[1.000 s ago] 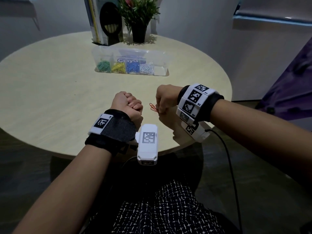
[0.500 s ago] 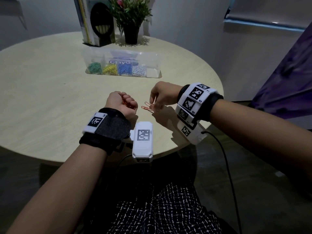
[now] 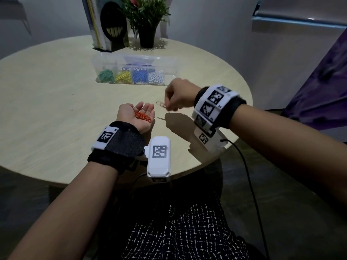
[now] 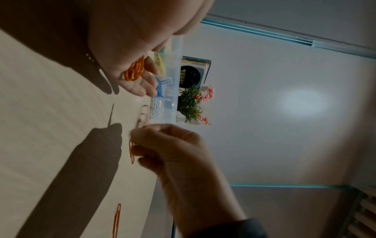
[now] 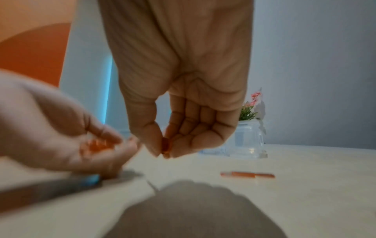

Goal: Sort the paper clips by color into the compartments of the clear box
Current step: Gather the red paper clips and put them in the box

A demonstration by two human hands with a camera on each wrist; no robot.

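Observation:
My left hand point(image 3: 145, 111) lies palm up above the table with relaxed fingers, and a small heap of orange paper clips point(image 3: 142, 115) rests in the palm. Just to its right, my right hand point(image 3: 167, 106) pinches one orange paper clip point(image 3: 161, 104) between thumb and fingertip, a little above the table. The right wrist view shows that pinch point(image 5: 165, 148). Another orange clip point(image 5: 247, 174) lies loose on the table near my right hand. The clear box point(image 3: 131, 56) stands further back, with green point(image 3: 106, 75), yellow point(image 3: 124, 76), blue point(image 3: 139, 76) and white clips point(image 3: 156, 77) in separate compartments.
The round pale wooden table point(image 3: 47, 109) ends close to my body and to the right of my right wrist. Behind the box stand a black book holder point(image 3: 110, 25) and a potted plant point(image 3: 146, 25). A cable point(image 3: 249, 175) hangs from my right wrist.
My left hand has turned from a closed fist to palm up with its fingers spread, baring the orange clips. My right hand has risen from the table with a clip and moved right.

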